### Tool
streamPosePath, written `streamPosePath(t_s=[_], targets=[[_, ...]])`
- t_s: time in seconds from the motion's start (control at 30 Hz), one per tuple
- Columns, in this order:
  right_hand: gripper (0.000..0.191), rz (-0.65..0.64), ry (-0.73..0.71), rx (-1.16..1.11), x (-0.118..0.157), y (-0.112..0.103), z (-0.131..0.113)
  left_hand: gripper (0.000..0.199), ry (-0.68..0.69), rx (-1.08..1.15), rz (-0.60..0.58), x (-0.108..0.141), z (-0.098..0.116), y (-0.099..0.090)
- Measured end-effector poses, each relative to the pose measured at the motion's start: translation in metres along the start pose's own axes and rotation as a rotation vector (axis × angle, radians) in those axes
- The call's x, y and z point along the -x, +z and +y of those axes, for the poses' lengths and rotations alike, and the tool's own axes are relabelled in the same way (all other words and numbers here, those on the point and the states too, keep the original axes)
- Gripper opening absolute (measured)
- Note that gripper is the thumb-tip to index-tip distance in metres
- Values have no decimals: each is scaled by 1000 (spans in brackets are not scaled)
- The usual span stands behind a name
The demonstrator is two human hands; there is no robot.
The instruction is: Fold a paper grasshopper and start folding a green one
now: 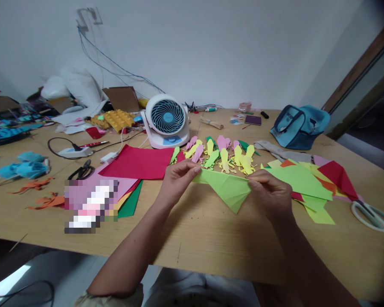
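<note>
Between my two hands a folded sheet of light green paper [229, 187] is held up over the table, its straight folded edge on top and a pointed corner hanging down. My left hand [180, 179] pinches the upper left end between thumb and fingers. At the upper right end, my right hand [273, 192] grips the paper in the same way. Just behind it lie several cut-out paper shapes [224, 160] in yellow, pink and green. A pile of light green sheets [302, 183] with red and orange pieces lies beside my right hand.
White-handled scissors [373, 216] lie at the right edge. Red paper [137, 163] and other coloured sheets are on the left, near orange cut-outs [35, 185]. A white fan [167, 121] stands behind, a blue bag [299, 127] at the back right. Cables and a power strip [75, 152] lie left.
</note>
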State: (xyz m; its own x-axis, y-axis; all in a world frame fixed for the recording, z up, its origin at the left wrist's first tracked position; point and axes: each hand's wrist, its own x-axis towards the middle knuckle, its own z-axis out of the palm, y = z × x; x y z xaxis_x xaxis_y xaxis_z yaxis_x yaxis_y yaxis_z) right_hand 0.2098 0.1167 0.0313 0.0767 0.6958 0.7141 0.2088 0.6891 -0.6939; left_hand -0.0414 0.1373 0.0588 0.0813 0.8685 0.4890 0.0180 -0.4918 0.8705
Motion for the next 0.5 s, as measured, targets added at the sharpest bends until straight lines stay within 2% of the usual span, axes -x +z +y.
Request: streamPosePath(t_s=[0.17, 0.3, 0.4, 0.5], targets=[[12, -37, -4, -11, 4, 4, -1, 34, -56, 50, 44, 0, 3, 6], [7, -85, 63, 50, 5, 7, -12, 32, -20, -49, 65, -1, 9, 5], [7, -173, 82, 186, -3, 12, -33, 25, 66, -171, 6, -3, 19, 4], [7, -246, 30, 254, -16, 20, -57, 18, 170, -288, -101, -2, 33, 7]])
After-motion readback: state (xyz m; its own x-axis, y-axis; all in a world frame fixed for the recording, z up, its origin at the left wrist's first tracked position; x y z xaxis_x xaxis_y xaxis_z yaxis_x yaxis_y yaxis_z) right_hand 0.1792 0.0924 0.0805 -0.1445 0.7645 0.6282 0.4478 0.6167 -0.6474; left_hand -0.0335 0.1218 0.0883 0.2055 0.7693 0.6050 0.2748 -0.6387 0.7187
